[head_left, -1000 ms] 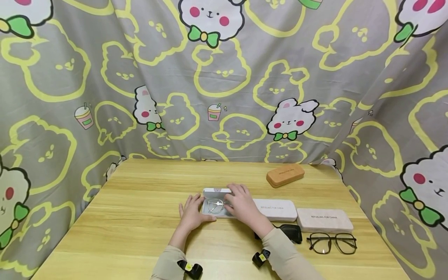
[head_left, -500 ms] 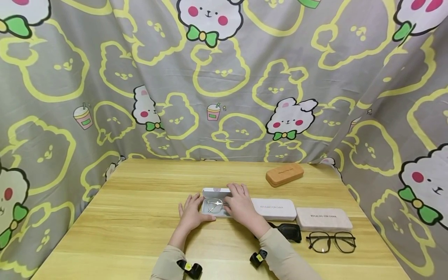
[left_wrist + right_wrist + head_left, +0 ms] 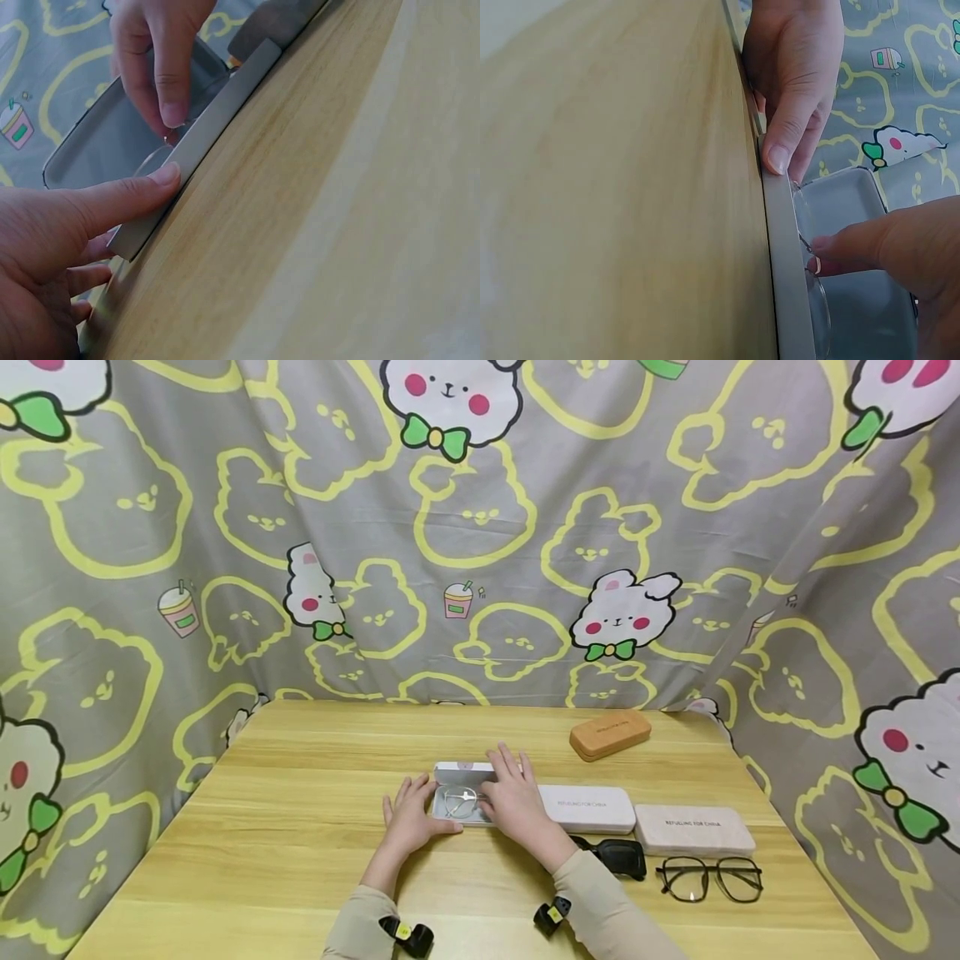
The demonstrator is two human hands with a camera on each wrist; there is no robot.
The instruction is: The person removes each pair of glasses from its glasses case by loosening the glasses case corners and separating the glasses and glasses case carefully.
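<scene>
An open glasses case (image 3: 472,772) with a grey lining lies near the middle of the table, its lid raised at the back. My left hand (image 3: 408,822) grips the case's left end, thumb on the front wall (image 3: 217,109) and the other fingers round the side. Inside lies a pair of clear eyeglasses (image 3: 460,803) with thin rims. My right hand (image 3: 516,800) reaches into the case; its thumb and index finger pinch the eyeglasses at the bridge, as the right wrist view shows. Its other fingers extend up at the lid. That hand hides the case's right part.
Close on the right lies a closed white glasses case (image 3: 588,808), then a closed pale pinkish one (image 3: 693,831). Black sunglasses (image 3: 624,858), partly behind my right forearm, and black-framed eyeglasses (image 3: 706,883) lie in front. A brown case (image 3: 611,735) sits at the back right.
My right hand's upper fingers have stretched a little higher at the lid, and its wrist has shifted slightly left. The clear eyeglasses have shifted slightly in the case. My left hand stays put.
</scene>
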